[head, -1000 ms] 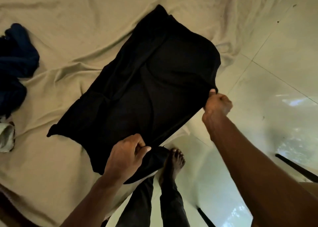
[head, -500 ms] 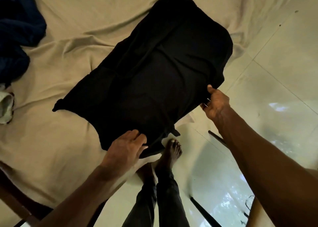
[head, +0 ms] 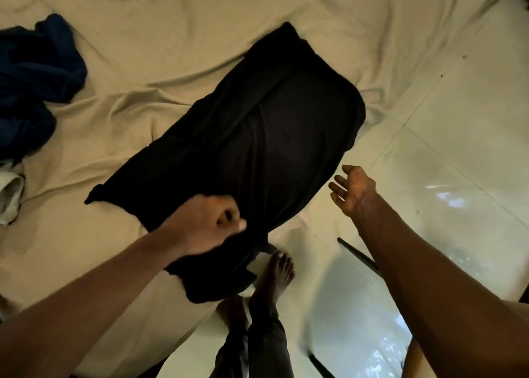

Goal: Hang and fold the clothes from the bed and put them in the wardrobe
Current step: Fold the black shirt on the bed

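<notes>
Cloth is gripped by the left hand [head: 206, 226], whose fingers are curled around the near end of the black garment [head: 266, 148], so that soft fabric is bunched under the knuckles. The right hand [head: 353, 191] is held open with its fingers spread and relaxed. Nothing is held by it, and it is seen just beside the garment's edge at 4 o'clock, apart from the fabric.

The garment is folded into a long, roughly rectangular shape and laid diagonally from 7 o'clock to 1 o'clock on the beige bedsheet [head: 171, 48]. Its surface is matte with shallow creases, and its near end is draped over the bed's edge. The sheet is rumpled into long ridges. A crumpled dark blue pile of clothes [head: 31, 77] is found at 10 o'clock, with a pale piece of cloth [head: 10, 194] at 9 o'clock. Glossy pale floor tiles [head: 443, 148] with thin joints are seen at 3 o'clock, and a bare foot [head: 279, 271] at 6 o'clock.
</notes>
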`<state>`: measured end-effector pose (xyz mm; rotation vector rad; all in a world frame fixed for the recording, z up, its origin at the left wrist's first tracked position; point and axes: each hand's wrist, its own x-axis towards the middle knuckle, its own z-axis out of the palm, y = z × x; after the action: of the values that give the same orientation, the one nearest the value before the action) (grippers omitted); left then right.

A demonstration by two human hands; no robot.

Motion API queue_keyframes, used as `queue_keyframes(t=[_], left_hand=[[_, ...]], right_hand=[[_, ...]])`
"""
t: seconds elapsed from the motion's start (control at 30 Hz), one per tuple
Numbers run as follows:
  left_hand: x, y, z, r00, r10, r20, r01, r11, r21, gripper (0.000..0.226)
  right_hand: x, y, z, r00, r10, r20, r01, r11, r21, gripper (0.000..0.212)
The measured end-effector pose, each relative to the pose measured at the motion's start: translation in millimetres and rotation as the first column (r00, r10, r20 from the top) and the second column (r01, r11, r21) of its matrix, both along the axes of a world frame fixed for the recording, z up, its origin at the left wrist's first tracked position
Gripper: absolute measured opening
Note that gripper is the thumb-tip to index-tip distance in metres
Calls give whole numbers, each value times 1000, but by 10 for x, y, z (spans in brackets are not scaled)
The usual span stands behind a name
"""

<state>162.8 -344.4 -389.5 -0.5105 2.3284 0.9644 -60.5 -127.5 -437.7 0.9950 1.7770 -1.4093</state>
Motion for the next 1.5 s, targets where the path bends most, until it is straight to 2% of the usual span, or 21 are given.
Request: queue_keyframes(t=[0.1,0.17,0.3,0.4,0.5,0.57,0.63,0.7,0.8,0.87,0.93,1.0,1.07,1.13,1.2,1.23,1.27,1.3,1.37,1.43,1.5], left_hand=[[-772,-244,-52,943,304,-134,-304,952,21,11],[-1259,-366,-103,882,432,-187,-429,901,56,9],[-2073,-665,-273,800,509,-317,-555,829,-70,23],[-2557,-812,-369,677,656,-332,-687,726,32,32],[-2934,-929,-405,706,627,-330,-660,751,16,43],[-3175,-1001,-485,770,544,-332,-594,802,-62,55],[-3334,-1044,-526,816,488,-309,-545,828,-131,53],[-3452,-1041,-492,809,495,-316,-547,831,-101,32],[-3582,-1016,-477,671,585,-456,-618,781,92,8],[-3585,-1002,-501,592,648,-479,-644,738,202,6],[-3581,-982,-541,612,663,-432,-647,733,208,8],[-3614,-989,-572,625,674,-394,-649,729,219,10],[-3659,-1006,-573,587,671,-453,-641,727,246,9],[-3680,-1027,-569,560,653,-509,-618,739,268,8],[-3668,-1057,-599,607,657,-448,-590,750,301,15],[-3657,-1087,-614,640,657,-397,-577,753,317,27],[-3645,-1122,-625,671,642,-370,-559,767,316,42],[-3629,-1132,-609,712,596,-372,-528,803,278,57],[-3531,-1017,-489,773,443,-455,-429,892,141,71],[-3307,-749,-343,753,274,-599,-339,941,3,64],[-2972,-414,-230,701,109,-705,-246,964,-96,44]], right_hand=[[-279,-58,-6,999,3,-35,-3,1000,2,17],[-424,-90,-31,999,3,-42,-5,1000,-27,20],[-628,-148,-153,1000,-6,-13,5,996,-91,33],[-760,-137,-310,999,-52,10,53,980,-194,21],[-880,-54,-417,995,-92,47,100,969,-228,19],[-947,60,-496,997,-71,-44,67,995,-75,14],[-1018,152,-525,965,56,-255,-19,989,145,13],[-1133,254,-489,849,185,-495,-28,951,307,13],[-1320,385,-329,661,132,-739,184,926,330,17],[-1376,431,-380,692,59,-719,262,908,326,11],[-1379,425,-529,802,60,-595,197,913,358,8],[-1406,380,-550,840,24,-542,183,928,325,8],[-1482,328,-442,760,-32,-649,264,928,264,12],[-1526,271,-337,694,8,-720,289,913,288,18],[-1506,260,-374,784,41,-619,215,919,332,16],[-1499,276,-412,867,-23,-498,187,941,281,10],[-1498,291,-406,935,-118,-335,184,967,174,2],[-1509,322,-377,964,-198,-178,210,976,53,10],[-1523,377,-289,979,-202,31,205,971,-122,22],[-1499,408,-269,983,-105,149,133,971,-197,28],[-1454,381,-274,982,-43,184,81,976,-202,28]])
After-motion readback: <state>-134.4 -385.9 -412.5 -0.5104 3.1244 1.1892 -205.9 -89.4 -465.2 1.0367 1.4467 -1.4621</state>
